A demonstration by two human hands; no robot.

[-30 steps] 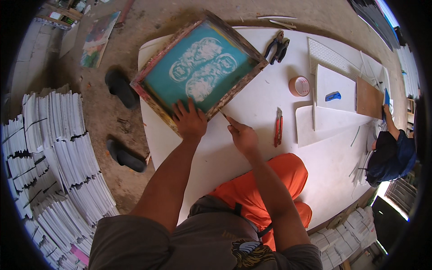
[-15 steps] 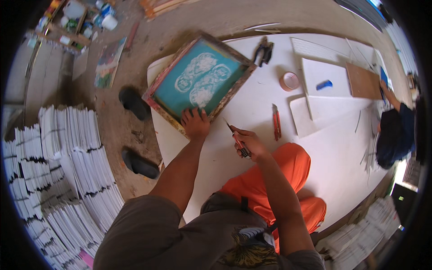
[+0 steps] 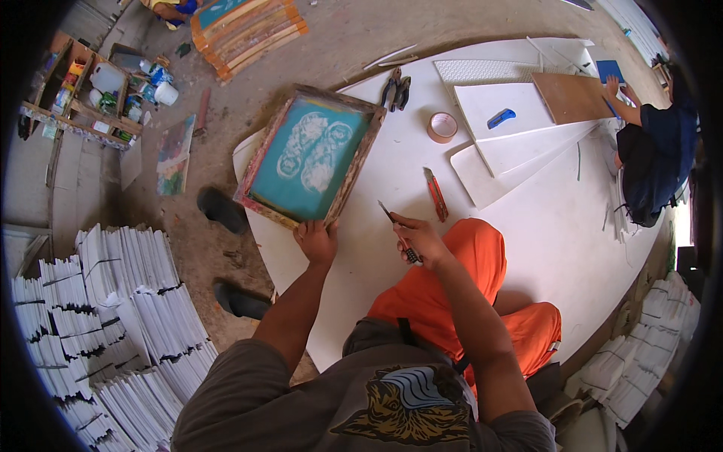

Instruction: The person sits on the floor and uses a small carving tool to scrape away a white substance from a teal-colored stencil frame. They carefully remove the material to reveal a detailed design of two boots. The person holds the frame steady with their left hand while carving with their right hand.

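A screen-printing frame (image 3: 354, 172) lies tilted on the white sheet surface (image 3: 354, 294), its wood stained and its mesh teal with pale rounded marks. My left hand (image 3: 316, 242) is closed on the near wooden edge, fingers curled over the rim. To its right, my right hand (image 3: 424, 239) holds a red-and-black utility knife (image 3: 407, 249). The thin blade sticks out, pointing away from me, apart from the frame. A second red utility knife (image 3: 436, 194) lies on the surface just beyond my right hand.
Pliers (image 3: 395, 90), a tape roll (image 3: 442, 127) and a blue cutter (image 3: 501, 118) lie farther off, the last on white boards (image 3: 493, 147). A brown board (image 3: 570, 98) sits near another person (image 3: 655, 151) at right. Paper stacks (image 3: 135, 279) and dark slippers (image 3: 222, 210) are at left.
My left hand has moved from the mesh to the frame's near edge. My right hand still holds the knife. The whole view has shifted, and the other person's hands are now in sight.
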